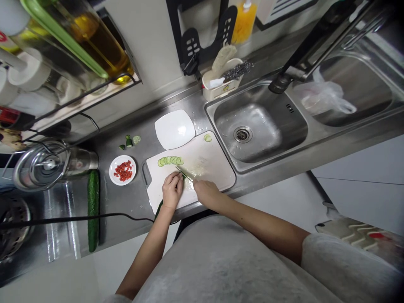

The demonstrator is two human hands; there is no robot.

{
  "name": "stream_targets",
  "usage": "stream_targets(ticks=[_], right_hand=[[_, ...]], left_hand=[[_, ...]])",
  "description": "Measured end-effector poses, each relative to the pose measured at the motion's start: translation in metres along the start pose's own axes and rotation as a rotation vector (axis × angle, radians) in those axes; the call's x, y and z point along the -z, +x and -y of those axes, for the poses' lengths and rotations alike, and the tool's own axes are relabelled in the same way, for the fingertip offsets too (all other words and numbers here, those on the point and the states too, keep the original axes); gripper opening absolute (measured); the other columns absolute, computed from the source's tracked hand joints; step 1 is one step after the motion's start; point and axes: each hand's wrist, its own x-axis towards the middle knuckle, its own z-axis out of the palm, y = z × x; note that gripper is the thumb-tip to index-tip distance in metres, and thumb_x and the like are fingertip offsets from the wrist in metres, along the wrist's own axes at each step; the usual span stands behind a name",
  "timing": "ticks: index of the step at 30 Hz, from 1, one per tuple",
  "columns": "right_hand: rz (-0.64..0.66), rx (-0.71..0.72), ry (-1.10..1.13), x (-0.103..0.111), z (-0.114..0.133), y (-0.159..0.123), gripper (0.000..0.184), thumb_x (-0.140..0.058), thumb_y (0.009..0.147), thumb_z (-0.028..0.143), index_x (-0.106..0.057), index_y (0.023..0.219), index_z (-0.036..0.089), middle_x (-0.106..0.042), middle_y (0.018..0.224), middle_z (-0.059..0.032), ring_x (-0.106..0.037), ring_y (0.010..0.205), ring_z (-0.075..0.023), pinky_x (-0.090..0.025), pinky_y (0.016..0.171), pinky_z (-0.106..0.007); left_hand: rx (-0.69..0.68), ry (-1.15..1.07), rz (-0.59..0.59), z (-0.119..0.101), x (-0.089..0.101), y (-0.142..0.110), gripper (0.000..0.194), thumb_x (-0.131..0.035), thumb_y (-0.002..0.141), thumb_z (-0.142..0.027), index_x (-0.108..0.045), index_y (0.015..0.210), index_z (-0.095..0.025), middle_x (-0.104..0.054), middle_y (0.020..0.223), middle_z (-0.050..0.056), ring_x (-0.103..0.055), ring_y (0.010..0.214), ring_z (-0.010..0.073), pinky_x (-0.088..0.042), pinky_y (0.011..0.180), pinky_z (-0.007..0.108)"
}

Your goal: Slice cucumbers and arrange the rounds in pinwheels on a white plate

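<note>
My right hand [206,192] is closed around the handle of a knife [185,173], its blade slanting up and left over the white cutting board [217,168]. Beside the blade, my left hand [172,187] presses with curled fingers on a cucumber, mostly hidden under it; a dark green end [158,209] shows below the wrist. Overlapping cucumber slices [170,160] lie in a row just above the left hand. A couple more slices [207,137] rest at the board's top right corner.
A white square plate [175,128] touches the board's far edge. To the left are a small dish [123,182] of red pieces, cucumber scraps [129,142], a whole cucumber [93,210] and a black cord [120,214]. A steel sink [261,126] borders the right.
</note>
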Motion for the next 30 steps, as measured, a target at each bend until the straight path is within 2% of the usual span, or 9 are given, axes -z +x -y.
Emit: stream_targets(ticks=[10, 19, 24, 27, 30], right_hand=[[0.014, 0.01, 0.027, -0.002, -0.004, 0.006, 0.033, -0.04, 0.085, 0.003, -0.057, 0.112, 0.009, -0.069, 0.094, -0.0175, -0.066, 0.098, -0.0251, -0.051, 0.077, -0.032], [-0.026, -0.019, 0.046, -0.02, -0.006, 0.017, 0.033, -0.038, 0.086, 0.003, -0.057, 0.112, 0.011, -0.069, 0.094, -0.0153, -0.066, 0.096, -0.0235, -0.049, 0.077, -0.031], [-0.035, -0.053, 0.014, -0.024, -0.009, 0.011, 0.033, -0.038, 0.086, 0.005, -0.055, 0.113, 0.012, -0.068, 0.095, -0.0152, -0.066, 0.094, -0.023, -0.047, 0.075, -0.03], [-0.088, -0.076, -0.055, -0.022, -0.018, 0.001, 0.036, -0.035, 0.089, 0.008, -0.053, 0.12, 0.015, -0.067, 0.096, -0.013, -0.065, 0.089, -0.0208, -0.045, 0.071, -0.028], [-0.211, -0.107, -0.171, -0.021, -0.034, -0.009, 0.044, -0.034, 0.092, 0.011, -0.044, 0.134, 0.02, -0.062, 0.101, -0.0124, -0.063, 0.083, -0.0191, -0.04, 0.068, -0.029]], left_hand=[[0.007, -0.016, 0.008, 0.0, 0.001, 0.001, 0.019, -0.051, 0.091, -0.023, -0.068, 0.098, -0.019, -0.065, 0.102, 0.008, -0.06, 0.098, 0.0171, -0.05, 0.09, 0.033], [0.035, -0.031, 0.024, -0.001, 0.002, 0.002, 0.02, -0.049, 0.091, -0.024, -0.067, 0.097, -0.019, -0.065, 0.103, 0.008, -0.06, 0.099, 0.0174, -0.049, 0.091, 0.033], [0.062, -0.031, 0.02, -0.005, 0.004, 0.001, 0.02, -0.048, 0.091, -0.027, -0.065, 0.099, -0.019, -0.065, 0.103, 0.008, -0.059, 0.101, 0.0183, -0.047, 0.092, 0.033], [0.107, -0.065, -0.008, -0.009, 0.006, 0.0, 0.021, -0.048, 0.091, -0.029, -0.062, 0.102, -0.018, -0.065, 0.1, 0.008, -0.06, 0.098, 0.018, -0.048, 0.09, 0.032], [0.198, -0.078, -0.092, -0.011, 0.009, 0.001, 0.025, -0.047, 0.092, -0.033, -0.06, 0.105, -0.018, -0.064, 0.1, 0.009, -0.06, 0.097, 0.0184, -0.048, 0.088, 0.032]])
